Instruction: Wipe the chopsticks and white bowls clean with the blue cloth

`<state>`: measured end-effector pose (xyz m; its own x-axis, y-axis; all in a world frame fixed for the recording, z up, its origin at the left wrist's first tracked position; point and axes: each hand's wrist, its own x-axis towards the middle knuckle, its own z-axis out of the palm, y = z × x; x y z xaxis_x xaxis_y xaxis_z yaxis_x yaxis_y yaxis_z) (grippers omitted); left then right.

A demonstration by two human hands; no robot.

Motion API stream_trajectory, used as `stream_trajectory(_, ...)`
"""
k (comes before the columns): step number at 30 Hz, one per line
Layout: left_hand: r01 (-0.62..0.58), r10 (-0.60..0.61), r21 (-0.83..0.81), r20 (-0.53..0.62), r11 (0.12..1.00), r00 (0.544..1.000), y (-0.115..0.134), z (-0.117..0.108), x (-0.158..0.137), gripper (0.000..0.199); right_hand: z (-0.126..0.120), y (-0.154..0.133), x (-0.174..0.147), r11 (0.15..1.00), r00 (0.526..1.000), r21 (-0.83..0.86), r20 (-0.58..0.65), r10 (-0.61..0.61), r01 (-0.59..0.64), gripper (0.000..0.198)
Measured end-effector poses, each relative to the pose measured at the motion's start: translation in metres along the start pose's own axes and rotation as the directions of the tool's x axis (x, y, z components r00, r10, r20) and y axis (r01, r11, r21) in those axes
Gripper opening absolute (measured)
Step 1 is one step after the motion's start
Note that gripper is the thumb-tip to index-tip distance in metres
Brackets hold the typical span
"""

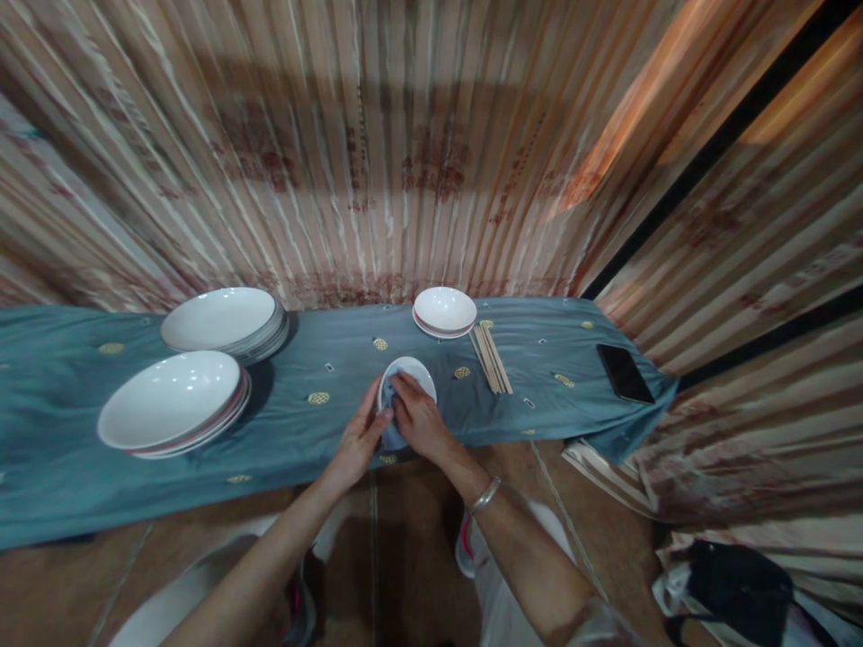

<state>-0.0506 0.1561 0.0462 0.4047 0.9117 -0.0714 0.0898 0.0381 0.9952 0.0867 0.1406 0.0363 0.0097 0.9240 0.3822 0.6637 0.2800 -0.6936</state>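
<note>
A small white bowl [423, 376] is between my hands near the front edge of the table. My left hand [360, 433] is closed around its left side. A light blue cloth [392, 438] lies in the bowl and hangs over its near rim. My right hand [419, 417] presses this cloth against the inside of the bowl with bent fingers. Just behind them stands a short stack of small white bowls [445, 308]. Several wooden chopsticks [493, 359] lie side by side to the right of my hands.
On the left, a stack of white plates [222, 319] stands behind a stack of large white dishes [172, 400]. A black phone [625, 373] lies near the right end of the blue tablecloth [351, 359]. Patterned curtains [431, 180] hang behind. A dark bag [738, 589] sits on the floor.
</note>
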Motion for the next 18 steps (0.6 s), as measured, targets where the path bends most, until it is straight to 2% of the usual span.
stream_trajectory(3,-0.008,0.012,-0.088,0.045,0.996,0.999,-0.008,0.002,-0.001,0.082,-0.004,0.004,-0.002,0.983,0.995,-0.178,0.096,-0.016,0.033,0.049)
stream_trajectory(7,-0.053,0.064,-0.158,0.065,0.986,0.996,-0.013,0.004,-0.003,0.084,-0.011,0.003,-0.005,0.932,0.979,-0.359,0.200,0.029,0.045,0.047)
stream_trajectory(10,0.011,-0.004,-0.136,0.055,0.991,0.998,-0.006,0.004,-0.006,0.084,-0.016,0.002,-0.007,0.901,0.965,-0.430,0.254,0.063,0.054,0.040)
stream_trajectory(14,0.151,-0.151,-0.062,-0.001,0.987,0.989,0.004,0.004,-0.009,0.071,-0.021,0.003,-0.010,0.916,0.944,-0.398,0.320,0.086,0.051,0.033)
stream_trajectory(18,0.155,-0.156,-0.048,-0.029,0.987,0.987,0.004,0.004,-0.008,0.068,-0.029,0.002,-0.012,0.971,0.929,-0.239,0.360,0.090,-0.001,0.033)
